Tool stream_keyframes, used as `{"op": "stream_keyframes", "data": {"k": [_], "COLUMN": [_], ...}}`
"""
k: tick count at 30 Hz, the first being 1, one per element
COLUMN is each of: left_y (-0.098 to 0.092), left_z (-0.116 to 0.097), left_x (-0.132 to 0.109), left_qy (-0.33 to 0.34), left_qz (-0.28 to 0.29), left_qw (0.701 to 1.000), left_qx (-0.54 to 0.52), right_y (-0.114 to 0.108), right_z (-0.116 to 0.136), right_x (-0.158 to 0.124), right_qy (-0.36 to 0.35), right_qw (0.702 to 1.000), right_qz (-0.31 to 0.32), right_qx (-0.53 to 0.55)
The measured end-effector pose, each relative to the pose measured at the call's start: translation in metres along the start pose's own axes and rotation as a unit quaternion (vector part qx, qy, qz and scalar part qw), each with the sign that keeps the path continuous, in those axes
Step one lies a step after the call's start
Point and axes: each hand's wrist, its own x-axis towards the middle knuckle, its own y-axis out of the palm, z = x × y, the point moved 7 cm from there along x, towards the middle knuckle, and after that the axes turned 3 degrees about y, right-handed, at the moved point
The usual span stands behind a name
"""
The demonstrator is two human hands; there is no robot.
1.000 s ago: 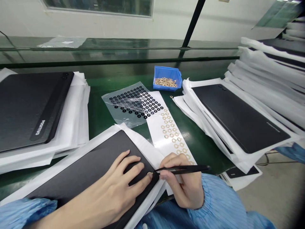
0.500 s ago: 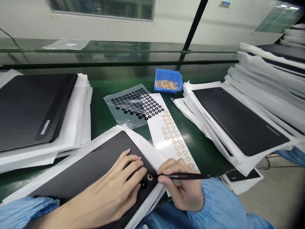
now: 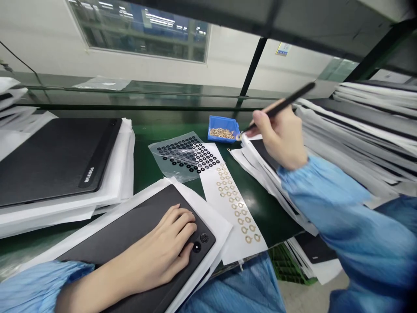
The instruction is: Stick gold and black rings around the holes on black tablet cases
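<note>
My left hand (image 3: 164,252) lies flat, fingers together, on a black tablet back cover (image 3: 130,234) that rests on white paper at the near edge. Two round lens holes (image 3: 200,242) show at the cover's corner, just right of my fingertips. My right hand (image 3: 280,137) is raised at the right and pinches black tweezers (image 3: 280,104), whose tip points at a small ring by the blue bin (image 3: 224,128) of gold rings. A white strip (image 3: 234,204) with gold rings and a clear sheet (image 3: 182,152) of black rings lie between the hands.
A stack of black covers on white paper (image 3: 61,161) sits at the left. Another stack (image 3: 358,134) fills the right side, under my right arm. A glass shelf and black post (image 3: 250,65) run along the back of the green table (image 3: 143,152).
My right hand has lifted the tweezers away from the cover's corner and swung up and to the right, toward the blue bin. The left hand stays on the cover. The view tilted upward.
</note>
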Motion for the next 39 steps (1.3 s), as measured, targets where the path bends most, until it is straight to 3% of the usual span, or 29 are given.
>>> {"op": "stream_keyframes", "data": {"k": [2, 4, 7, 10, 13, 15, 18, 20, 23, 26, 32, 36, 39], "left_y": [-0.002, -0.003, -0.003, -0.011, -0.031, -0.043, -0.054, -0.054, -0.047, -0.040, -0.030, -0.022, -0.015], "left_z": [-0.001, -0.001, 0.005, 0.030, 0.078, 0.112, 0.151, 0.166, 0.177, 0.181, 0.178, 0.182, 0.190], "left_x": [0.000, 0.000, -0.001, 0.002, 0.007, 0.008, 0.005, -0.001, -0.008, -0.013, -0.004, 0.014, 0.024], "left_qy": [-0.003, -0.008, -0.016, -0.059, -0.174, -0.258, -0.363, -0.412, -0.460, -0.486, -0.476, -0.438, -0.425], "left_qz": [-0.002, 0.001, 0.006, -0.028, -0.107, -0.153, -0.197, -0.216, -0.242, -0.266, -0.272, -0.258, -0.259], "left_qw": [1.000, 1.000, 0.999, 0.996, 0.976, 0.951, 0.908, 0.880, 0.841, 0.798, 0.716, 0.694, 0.687], "left_qx": [-0.004, -0.010, -0.027, -0.059, -0.078, -0.070, -0.073, -0.093, -0.151, -0.237, -0.433, -0.510, -0.529], "right_y": [0.018, 0.046, 0.073, 0.082, 0.092, 0.106, 0.135, 0.154, 0.172, 0.178, 0.169, 0.159, 0.165], "right_z": [-0.028, -0.058, -0.086, -0.095, -0.081, -0.060, -0.012, 0.018, 0.042, 0.042, 0.033, 0.032, 0.030], "right_x": [0.040, 0.064, 0.077, 0.079, 0.076, 0.066, 0.026, -0.013, -0.062, -0.083, -0.067, -0.051, -0.039], "right_qy": [0.033, 0.080, 0.096, 0.098, 0.077, 0.044, -0.044, -0.108, -0.172, -0.197, -0.177, -0.161, -0.143], "right_qw": [0.999, 0.992, 0.987, 0.985, 0.983, 0.979, 0.963, 0.940, 0.915, 0.908, 0.927, 0.928, 0.920], "right_qz": [0.008, 0.058, 0.092, 0.110, 0.146, 0.182, 0.263, 0.324, 0.365, 0.370, 0.331, 0.335, 0.364], "right_qx": [-0.031, -0.073, -0.090, -0.093, -0.085, -0.076, -0.050, -0.026, -0.009, -0.002, 0.023, 0.035, 0.025]}}
